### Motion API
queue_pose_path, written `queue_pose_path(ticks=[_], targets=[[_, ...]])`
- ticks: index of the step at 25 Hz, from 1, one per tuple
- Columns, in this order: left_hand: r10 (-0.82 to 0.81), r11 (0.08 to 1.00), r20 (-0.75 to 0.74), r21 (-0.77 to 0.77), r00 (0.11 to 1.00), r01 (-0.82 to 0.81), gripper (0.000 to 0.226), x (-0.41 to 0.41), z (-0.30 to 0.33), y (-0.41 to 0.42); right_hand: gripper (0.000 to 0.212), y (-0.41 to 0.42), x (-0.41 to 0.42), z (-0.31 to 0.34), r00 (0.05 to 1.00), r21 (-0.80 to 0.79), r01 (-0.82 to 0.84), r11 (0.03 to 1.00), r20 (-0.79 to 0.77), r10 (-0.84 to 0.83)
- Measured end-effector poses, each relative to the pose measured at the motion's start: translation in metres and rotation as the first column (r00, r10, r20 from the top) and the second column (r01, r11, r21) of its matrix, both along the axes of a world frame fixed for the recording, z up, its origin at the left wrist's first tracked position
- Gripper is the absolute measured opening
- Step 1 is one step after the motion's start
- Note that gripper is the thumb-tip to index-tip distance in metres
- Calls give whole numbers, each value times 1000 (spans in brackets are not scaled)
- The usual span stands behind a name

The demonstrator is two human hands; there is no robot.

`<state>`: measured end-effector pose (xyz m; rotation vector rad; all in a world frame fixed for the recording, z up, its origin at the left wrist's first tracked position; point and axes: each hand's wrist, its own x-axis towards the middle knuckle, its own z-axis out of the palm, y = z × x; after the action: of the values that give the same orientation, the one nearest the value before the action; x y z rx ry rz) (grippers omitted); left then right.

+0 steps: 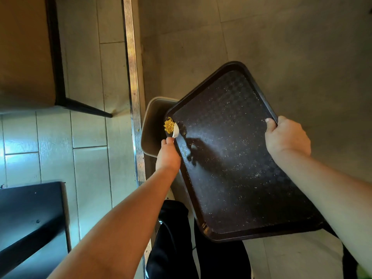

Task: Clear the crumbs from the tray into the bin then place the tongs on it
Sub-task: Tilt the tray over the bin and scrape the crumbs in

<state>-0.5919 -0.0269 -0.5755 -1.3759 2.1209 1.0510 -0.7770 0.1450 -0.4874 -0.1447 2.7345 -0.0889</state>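
Note:
A dark brown tray (227,158) is held tilted over the floor, its far left corner above a beige bin (153,121). My right hand (286,136) grips the tray's right rim, thumb on top. My left hand (168,156) pinches a small white scraper (176,130) at the tray's left corner. A heap of yellow crumbs (168,125) sits at that corner, pushed against the rim above the bin. Fine specks still dot the tray's surface. No tongs are in view.
A metal floor strip (133,77) runs between pale tiles on the left and grey floor on the right. A table with a black leg (86,107) stands upper left. A black seat (30,218) is at lower left. Dark trouser legs (177,244) show below the tray.

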Motion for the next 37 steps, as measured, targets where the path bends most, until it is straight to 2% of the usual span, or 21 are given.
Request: queue_pose_path(ticks=[2,6,11,15,20,24,28,30,34,37], targets=[[3,999,32,-33,999,-2,36,-4,-3,-7,33,-1,0,0,1000,1,5,1000,0,-5],[135,988,18,-75,991,-133,36,-4,-5,-16,32,0,0,2,1000,6,1,1000,2,-1],[45,998,-16,-31,999,-46,43,-9,-10,-13,32,-1,-1,2,1000,1,3,1000,10,-3],[98,995,16,-10,995,-97,39,-14,-12,-25,33,-1,1,2,1000,11,-2,1000,-1,2],[140,986,4,-92,990,-139,36,-9,-5,-22,32,-1,2,4,1000,6,-7,1000,-4,7],[55,998,-7,-3,998,-55,35,-16,-7,-27,32,1,4,4,1000,9,-1,1000,-15,1],[8,999,60,-48,998,-5,33,-11,-2,-31,33,2,5,5,1000,10,9,1000,-16,-9],[15,996,32,-87,999,-12,35,-5,3,-29,34,1,5,5,1000,10,17,1000,-12,-17],[-118,992,17,-41,993,119,38,3,4,-11,33,-1,6,6,1000,10,24,1000,-12,-24],[-38,997,76,-60,996,43,35,8,4,-13,33,-1,7,5,1000,10,20,1000,-14,-20]])
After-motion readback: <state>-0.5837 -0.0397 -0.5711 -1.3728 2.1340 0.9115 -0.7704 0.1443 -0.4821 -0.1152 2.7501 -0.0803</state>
